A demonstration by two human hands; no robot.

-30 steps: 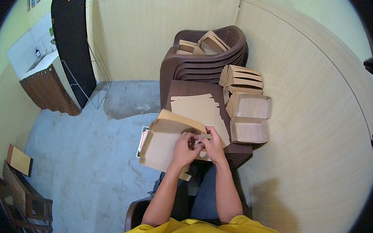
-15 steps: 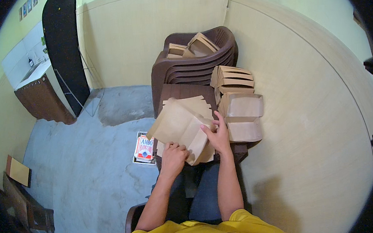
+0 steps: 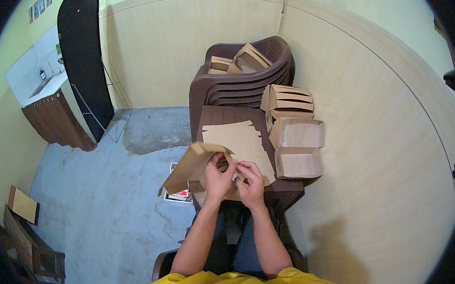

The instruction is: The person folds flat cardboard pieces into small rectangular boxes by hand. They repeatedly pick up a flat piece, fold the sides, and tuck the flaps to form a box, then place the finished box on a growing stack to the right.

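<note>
A partly folded brown cardboard box is held up, tilted, above the brown plastic table at my lap. My left hand is closed on its side, with the fingers reaching inside the fold. Close beside it, my right hand is pinching at the box's corner, where the fingers partly hide the cardboard. Beneath and beyond lie flat cardboard box blanks with notched edges, on the table. To the right rests a stack of folded open boxes, with more nested boxes behind it.
Stacked brown plastic chairs stand behind the table, with folded boxes on the top seat. A small container with red-and-white packs sits at the table's left. A folded ironing board leans near a sink counter. The wall closes the right side.
The box has been lifted and tilted to the left, its side now raised. My left hand has moved up into its fold, and my right hand has come down and left beside it.
</note>
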